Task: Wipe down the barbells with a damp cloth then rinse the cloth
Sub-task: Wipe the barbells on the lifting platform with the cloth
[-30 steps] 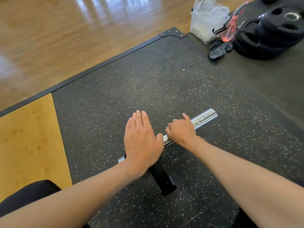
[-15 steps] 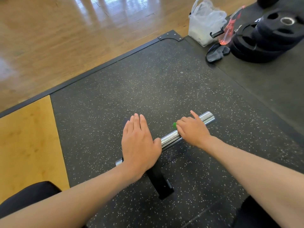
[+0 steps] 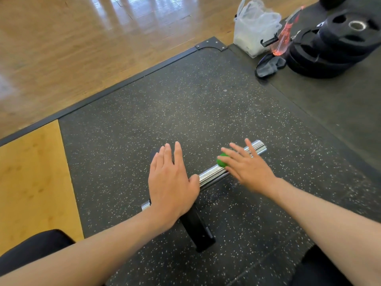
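Opening right hand over green cloth

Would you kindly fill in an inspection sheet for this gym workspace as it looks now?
Surface: black speckled rubber mat.
Job's things: chrome barbell across the mat; green cloth on it, mostly under the right hand.
Clutter: white plastic bag, spray bottle, dark rag, stacked weight plates, far right.
Grippers: left hand flat on the barbell; right hand presses the cloth, fingers straight.
Cables: nothing seen.
Surroundings: wooden floor beyond the mat.
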`<state>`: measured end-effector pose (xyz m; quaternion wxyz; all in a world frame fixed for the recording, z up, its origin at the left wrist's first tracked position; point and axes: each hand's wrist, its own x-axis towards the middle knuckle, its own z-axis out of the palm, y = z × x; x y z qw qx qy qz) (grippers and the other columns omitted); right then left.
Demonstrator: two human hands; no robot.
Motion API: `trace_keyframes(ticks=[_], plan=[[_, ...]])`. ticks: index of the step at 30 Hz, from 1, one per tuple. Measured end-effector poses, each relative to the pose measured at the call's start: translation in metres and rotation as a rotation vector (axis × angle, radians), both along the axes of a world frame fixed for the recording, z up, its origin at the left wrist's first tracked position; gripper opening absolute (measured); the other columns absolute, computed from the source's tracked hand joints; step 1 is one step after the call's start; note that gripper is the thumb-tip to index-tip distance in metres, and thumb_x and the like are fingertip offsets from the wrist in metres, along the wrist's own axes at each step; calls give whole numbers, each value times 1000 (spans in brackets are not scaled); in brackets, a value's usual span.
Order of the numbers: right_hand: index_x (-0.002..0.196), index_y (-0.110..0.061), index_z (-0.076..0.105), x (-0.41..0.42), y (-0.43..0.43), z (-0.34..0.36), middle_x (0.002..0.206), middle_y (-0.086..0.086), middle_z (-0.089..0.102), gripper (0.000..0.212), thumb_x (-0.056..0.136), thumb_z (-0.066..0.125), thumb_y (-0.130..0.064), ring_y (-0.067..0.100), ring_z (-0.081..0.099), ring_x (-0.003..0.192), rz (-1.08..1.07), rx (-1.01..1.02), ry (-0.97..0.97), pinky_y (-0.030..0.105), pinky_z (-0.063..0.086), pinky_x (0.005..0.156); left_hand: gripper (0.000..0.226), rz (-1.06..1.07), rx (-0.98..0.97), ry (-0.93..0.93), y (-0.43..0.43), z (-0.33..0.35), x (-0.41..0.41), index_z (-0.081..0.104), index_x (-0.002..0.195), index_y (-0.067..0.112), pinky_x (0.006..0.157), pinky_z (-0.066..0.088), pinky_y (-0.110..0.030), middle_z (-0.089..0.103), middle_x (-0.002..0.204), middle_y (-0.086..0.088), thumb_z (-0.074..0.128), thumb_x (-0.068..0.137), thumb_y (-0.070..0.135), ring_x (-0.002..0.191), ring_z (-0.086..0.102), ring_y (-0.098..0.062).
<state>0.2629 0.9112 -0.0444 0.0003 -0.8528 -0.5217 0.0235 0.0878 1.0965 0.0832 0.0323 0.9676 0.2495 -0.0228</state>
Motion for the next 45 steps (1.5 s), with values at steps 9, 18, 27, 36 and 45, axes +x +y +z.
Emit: trace_keyframes(ticks=[9,18,27,36,45], plan=[[91,-20,67,-65,92,12,87,-3,67,49,102,22,-36,20,66,85,-73,-21,126,56,9,125,84,7,-13,-5,2,0,1,21,157,4,126,16,-41,29,161,-19,39,85,44,151,24,-30],[135,-26,57,7,6,-1,140,-2,60,45,106,26,-41,20,54,134,65,42,43,55,17,124,89,-4,9,14,3,0,1,23,157,3,125,18,-43,30,160,-19,21,80,50,149,26,-31],[105,-16,69,-86,81,-9,101,2,70,32,101,40,-29,26,64,100,-242,227,95,48,23,123,84,22,7,-11,2,-3,0,30,154,2,124,21,-43,35,158,-20,38,82,45,147,31,-32],[136,-20,59,-4,13,-9,138,2,62,46,106,29,-37,23,56,131,-52,106,42,51,19,125,85,6,27,31,-3,2,2,34,153,4,125,18,-44,31,160,-20,23,81,48,149,28,-33],[92,-15,71,-72,96,2,87,2,71,43,99,32,-32,23,68,83,-116,87,60,47,33,118,77,23,34,3,2,-1,2,44,147,0,123,24,-43,39,155,-22,42,82,42,145,35,-34]])
